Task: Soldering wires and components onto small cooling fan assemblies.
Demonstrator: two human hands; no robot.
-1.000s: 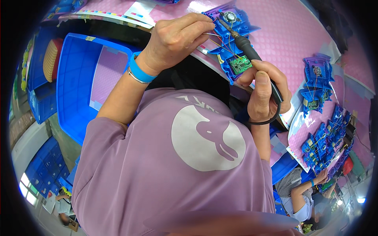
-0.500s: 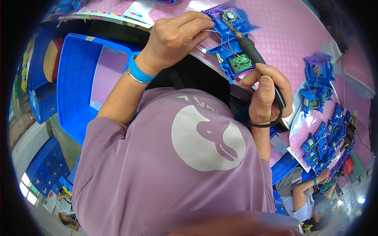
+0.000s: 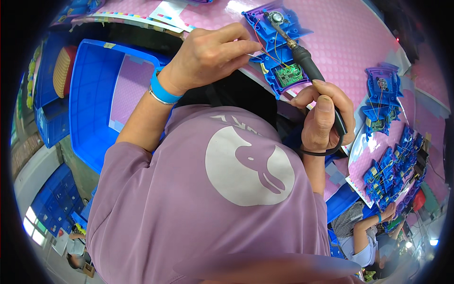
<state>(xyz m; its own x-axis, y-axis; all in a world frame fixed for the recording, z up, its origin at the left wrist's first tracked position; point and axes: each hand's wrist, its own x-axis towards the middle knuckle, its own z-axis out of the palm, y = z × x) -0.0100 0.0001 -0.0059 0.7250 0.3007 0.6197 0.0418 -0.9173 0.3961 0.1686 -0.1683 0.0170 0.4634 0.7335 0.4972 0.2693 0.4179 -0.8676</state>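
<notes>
My right hand (image 3: 328, 116) is closed around the black handle of a soldering iron (image 3: 307, 61). Its metal end points up and left, over the lower edge of a small round speaker (image 3: 276, 18) in a blue plastic shell (image 3: 297, 31). My left hand (image 3: 215, 54) pinches a thin silvery strand (image 3: 252, 55), perhaps solder wire, at the shell's left side. Red and yellow wires run from the speaker half to a green circuit board (image 3: 289, 75) in the nearer blue shell half. Whether the iron's tip touches anything is too small to tell.
A large blue bin (image 3: 90, 104) stands at my left, below the pink-covered table (image 3: 345, 28). Another wired blue shell (image 3: 380, 92) lies to the right, with a pile of similar shells (image 3: 390, 165) beyond. Another person's hand (image 3: 388, 211) reaches that pile. The iron's black cord loops under my wrist.
My left hand has moved slightly down and right, bringing the strand from beside the speaker half toward the gap between the halves. The soldering iron has shifted slightly right and down.
</notes>
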